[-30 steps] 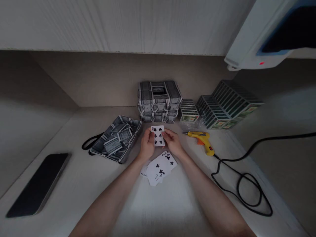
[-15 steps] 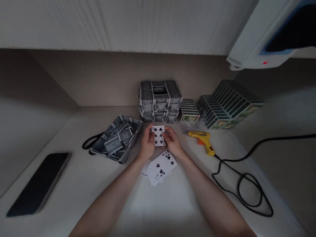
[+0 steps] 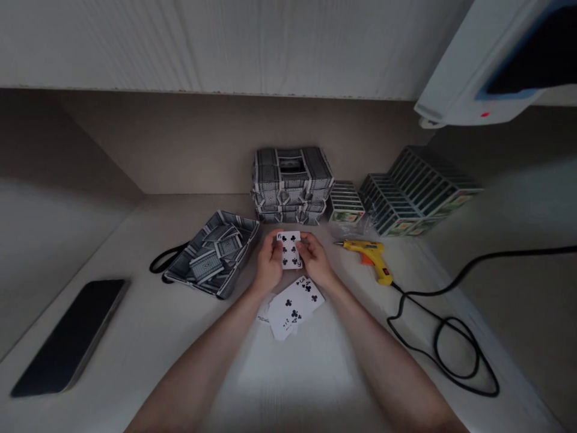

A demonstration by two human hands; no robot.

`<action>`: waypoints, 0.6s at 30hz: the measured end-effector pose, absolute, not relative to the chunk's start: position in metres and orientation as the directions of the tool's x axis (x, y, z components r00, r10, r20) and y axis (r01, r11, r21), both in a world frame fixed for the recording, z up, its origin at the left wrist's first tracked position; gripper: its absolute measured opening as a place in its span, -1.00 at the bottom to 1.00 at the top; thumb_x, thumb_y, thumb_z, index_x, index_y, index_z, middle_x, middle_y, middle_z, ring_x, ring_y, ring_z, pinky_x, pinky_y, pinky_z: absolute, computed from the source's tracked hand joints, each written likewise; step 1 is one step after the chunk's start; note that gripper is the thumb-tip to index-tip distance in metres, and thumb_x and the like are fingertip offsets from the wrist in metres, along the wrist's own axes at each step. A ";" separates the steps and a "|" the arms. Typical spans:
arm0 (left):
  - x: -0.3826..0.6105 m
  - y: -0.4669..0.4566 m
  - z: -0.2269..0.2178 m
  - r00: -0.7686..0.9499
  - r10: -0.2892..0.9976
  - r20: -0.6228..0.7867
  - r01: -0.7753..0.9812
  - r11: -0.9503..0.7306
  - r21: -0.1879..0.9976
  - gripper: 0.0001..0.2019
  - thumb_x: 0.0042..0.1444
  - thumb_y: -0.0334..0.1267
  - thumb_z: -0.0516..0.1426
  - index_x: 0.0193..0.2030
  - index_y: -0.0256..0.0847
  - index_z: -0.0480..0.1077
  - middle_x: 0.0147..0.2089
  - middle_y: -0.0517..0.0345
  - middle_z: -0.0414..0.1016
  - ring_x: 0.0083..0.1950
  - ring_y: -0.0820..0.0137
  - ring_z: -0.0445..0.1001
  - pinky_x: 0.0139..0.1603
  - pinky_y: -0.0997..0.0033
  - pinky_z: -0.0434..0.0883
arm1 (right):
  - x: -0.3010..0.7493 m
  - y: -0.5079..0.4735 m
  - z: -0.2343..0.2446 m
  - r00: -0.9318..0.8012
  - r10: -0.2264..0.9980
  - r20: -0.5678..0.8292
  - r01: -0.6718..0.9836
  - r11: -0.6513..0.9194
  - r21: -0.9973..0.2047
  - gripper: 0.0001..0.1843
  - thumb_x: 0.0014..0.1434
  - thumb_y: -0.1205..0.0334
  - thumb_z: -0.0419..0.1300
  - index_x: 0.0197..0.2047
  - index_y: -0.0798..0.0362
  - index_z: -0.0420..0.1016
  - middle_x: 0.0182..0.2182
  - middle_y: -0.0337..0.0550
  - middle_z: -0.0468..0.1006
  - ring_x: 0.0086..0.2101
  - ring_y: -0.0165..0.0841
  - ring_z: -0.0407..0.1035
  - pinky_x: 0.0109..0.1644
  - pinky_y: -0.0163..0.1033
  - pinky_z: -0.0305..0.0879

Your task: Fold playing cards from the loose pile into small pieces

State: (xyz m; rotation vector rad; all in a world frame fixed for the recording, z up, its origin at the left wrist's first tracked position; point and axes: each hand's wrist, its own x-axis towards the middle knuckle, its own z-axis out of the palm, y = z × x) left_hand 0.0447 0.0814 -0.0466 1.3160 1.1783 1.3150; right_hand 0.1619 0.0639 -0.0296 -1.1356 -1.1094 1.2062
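Observation:
My left hand and my right hand together hold a pack of playing cards face up, with the six of clubs on top. Both hands have fingers curled round the pack's sides. Just below the hands a small fan of face-up club cards lies on the white desk. An open patterned box with loose card packs in it lies to the left of my left hand.
Stacked patterned boxes stand at the back, with rows of card packs to their right. A yellow glue gun and its black cable lie right. A dark phone rests at the left.
The pack in my hands has tilted slightly flatter and dropped a little. Everything else stays where it was.

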 end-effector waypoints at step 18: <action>0.045 0.079 -0.042 -0.018 0.989 0.149 0.040 -0.148 0.988 -0.73 0.09 -0.19 0.00 -0.07 -0.19 0.30 -0.28 0.17 0.42 -0.39 0.49 0.35 -0.37 0.53 0.31 | 0.164 0.067 -0.033 0.039 0.999 0.016 -0.089 0.019 -0.996 -0.68 0.03 -0.04 0.10 -0.24 0.00 0.25 -0.65 -0.37 0.32 -0.62 -0.42 0.24 -0.54 -0.32 0.20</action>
